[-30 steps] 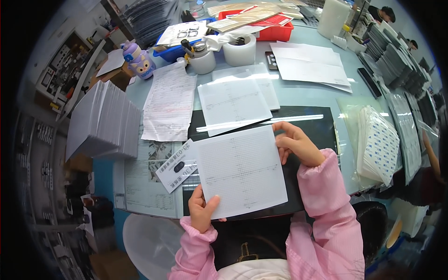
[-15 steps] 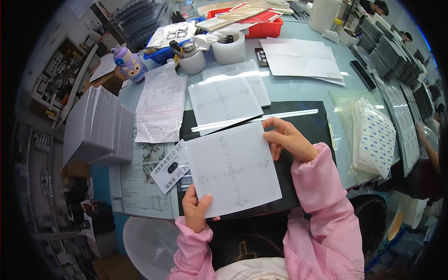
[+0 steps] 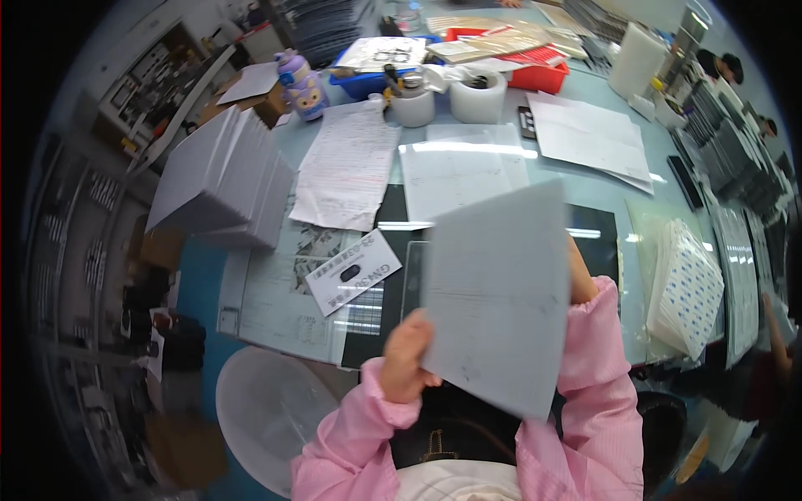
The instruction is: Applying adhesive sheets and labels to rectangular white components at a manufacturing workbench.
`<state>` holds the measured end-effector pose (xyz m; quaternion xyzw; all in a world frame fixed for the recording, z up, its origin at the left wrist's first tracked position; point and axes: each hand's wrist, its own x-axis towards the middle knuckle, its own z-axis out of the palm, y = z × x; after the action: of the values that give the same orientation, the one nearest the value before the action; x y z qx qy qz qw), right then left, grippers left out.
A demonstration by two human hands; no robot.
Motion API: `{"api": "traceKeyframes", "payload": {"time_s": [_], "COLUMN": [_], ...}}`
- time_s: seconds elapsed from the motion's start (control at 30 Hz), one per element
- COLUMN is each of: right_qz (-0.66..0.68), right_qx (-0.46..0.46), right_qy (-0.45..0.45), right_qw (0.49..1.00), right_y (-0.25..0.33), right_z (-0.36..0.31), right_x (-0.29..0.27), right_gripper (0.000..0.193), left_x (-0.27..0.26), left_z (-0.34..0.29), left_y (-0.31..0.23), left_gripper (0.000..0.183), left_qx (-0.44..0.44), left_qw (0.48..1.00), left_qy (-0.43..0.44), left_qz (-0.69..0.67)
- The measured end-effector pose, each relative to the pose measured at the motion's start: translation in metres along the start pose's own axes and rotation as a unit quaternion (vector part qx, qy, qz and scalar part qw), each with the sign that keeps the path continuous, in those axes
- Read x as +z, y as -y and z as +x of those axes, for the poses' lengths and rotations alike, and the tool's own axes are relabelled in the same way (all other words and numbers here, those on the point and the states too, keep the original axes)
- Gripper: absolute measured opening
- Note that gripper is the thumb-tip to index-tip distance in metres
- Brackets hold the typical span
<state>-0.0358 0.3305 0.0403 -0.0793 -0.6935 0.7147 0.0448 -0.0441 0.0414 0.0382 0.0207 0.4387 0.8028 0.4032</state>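
In front of me a pale, roughly square sheet (image 3: 497,292) is held up and tilted, its surface smeared a little by motion. My left hand (image 3: 407,355) is closed on the sheet's lower left edge. My right hand (image 3: 582,275) is behind the sheet's right edge; only the wrist side shows and its fingers are hidden. Beyond the held piece, similar pale sheets (image 3: 451,179) lie on the table, partly over a dark mat (image 3: 601,238). A white printed card (image 3: 353,271) with a dark oval lies left of the mat.
A stack of white folded panels (image 3: 225,179) stands at the left, beside a handwritten paper (image 3: 347,167). Behind are a purple bottle (image 3: 302,88), blue tray (image 3: 359,83) and red tray (image 3: 539,79). A white pack (image 3: 685,288) lies right; a translucent bin (image 3: 271,417) stands below.
The sheet has turned from nearly flat to steeply tilted and moved right. My right hand has gone behind it. The whole view has shifted, with table things now further right.
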Motion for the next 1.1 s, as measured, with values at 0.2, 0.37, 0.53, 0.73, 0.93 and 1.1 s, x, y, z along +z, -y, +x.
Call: {"api": "traceKeyframes", "payload": {"time_s": [0.2, 0.37, 0.53, 0.73, 0.93, 1.1], "right_qz": [0.211, 0.194, -0.032, -0.082, -0.136, -0.196], "right_qx": [0.069, 0.067, 0.167, 0.188, 0.181, 0.128], "right_qy": [0.174, 0.019, 0.048, 0.048, -0.001, -0.142], "right_qw": [0.959, 0.979, 0.984, 0.978, 0.974, 0.962], "right_y": [-0.009, -0.019, -0.009, -0.018, -0.027, -0.018], "right_z": [-0.002, -0.001, -0.001, -0.008, -0.016, -0.03], "right_x": [0.015, 0.003, -0.028, -0.021, -0.017, 0.003], "right_gripper": [0.037, 0.023, 0.024, 0.027, 0.028, 0.031], "left_x": [0.039, 0.056, 0.052, 0.025, 0.003, -0.002], "left_z": [0.02, 0.007, -0.031, -0.049, -0.041, -0.038], "left_y": [0.074, 0.085, 0.098, 0.051, 0.052, 0.064], "left_gripper": [0.023, 0.031, 0.031, 0.023, 0.068, 0.079], "left_qx": [-0.144, -0.19, -0.169, 0.298, 0.265, 0.248], "left_qw": [0.904, 0.943, 0.944, 0.782, 0.609, 0.534], "left_qy": [0.247, 0.228, 0.255, 0.101, 0.048, 0.039], "left_qz": [-0.318, -0.151, 0.126, 0.537, 0.746, 0.807]}}
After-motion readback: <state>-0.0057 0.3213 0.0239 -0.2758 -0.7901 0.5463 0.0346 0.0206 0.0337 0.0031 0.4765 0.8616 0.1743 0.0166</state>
